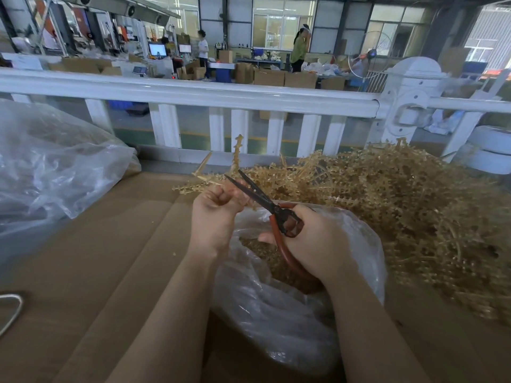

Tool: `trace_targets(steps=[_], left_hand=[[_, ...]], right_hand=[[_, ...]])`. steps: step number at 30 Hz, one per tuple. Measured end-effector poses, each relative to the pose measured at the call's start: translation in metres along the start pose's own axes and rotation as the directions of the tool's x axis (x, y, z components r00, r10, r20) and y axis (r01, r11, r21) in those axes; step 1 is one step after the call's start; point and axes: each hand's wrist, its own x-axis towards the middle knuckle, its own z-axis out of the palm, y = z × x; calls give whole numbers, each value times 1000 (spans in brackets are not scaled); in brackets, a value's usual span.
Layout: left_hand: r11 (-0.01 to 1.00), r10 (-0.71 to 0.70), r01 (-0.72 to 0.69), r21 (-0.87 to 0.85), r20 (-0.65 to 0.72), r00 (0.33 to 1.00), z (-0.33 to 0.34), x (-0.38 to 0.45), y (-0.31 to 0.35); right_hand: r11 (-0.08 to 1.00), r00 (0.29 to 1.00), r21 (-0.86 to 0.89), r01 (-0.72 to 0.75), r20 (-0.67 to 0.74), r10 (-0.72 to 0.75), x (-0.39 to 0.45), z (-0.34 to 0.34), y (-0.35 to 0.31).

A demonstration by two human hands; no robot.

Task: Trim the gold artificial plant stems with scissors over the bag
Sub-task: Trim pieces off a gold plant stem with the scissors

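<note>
Gold plastic stem (218, 172) sat pinched in your left hand (218, 214), just left of the bag (279, 313). Your right hand (312, 239) gripped the red-handled scissors (265, 201) above the bag, blades parted at the stem. Right of the bag lay the gold pile (414, 211).

gold stems (401, 205), red-handled scissors (276, 217), white railing (193, 92)

A white railing (193, 92) with a capped post (409, 100) is seen beyond the cardboard-covered worktop (96, 244). Behind it, a factory hall is lit by large windows (282, 23); cardboard boxes (269, 77) and lit monitors (157, 49) are ranged across the floor.
</note>
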Motion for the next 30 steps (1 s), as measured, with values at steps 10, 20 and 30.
trace_targets(steps=[10,20,30], left_hand=[[998,30,-30,47,5,1000,-4,-1,7],[993,-8,-7,121,125,992,-6,1,5],[998,-49,45,41,123,991,-7,2,3]], right_hand=[[999,1000,-43,0,1,0,-1,-4,0],[992,998,-120,31,-53,-37,-3,-7,-1],[996,998,-82,45,-38,-49,-2,-6,5]])
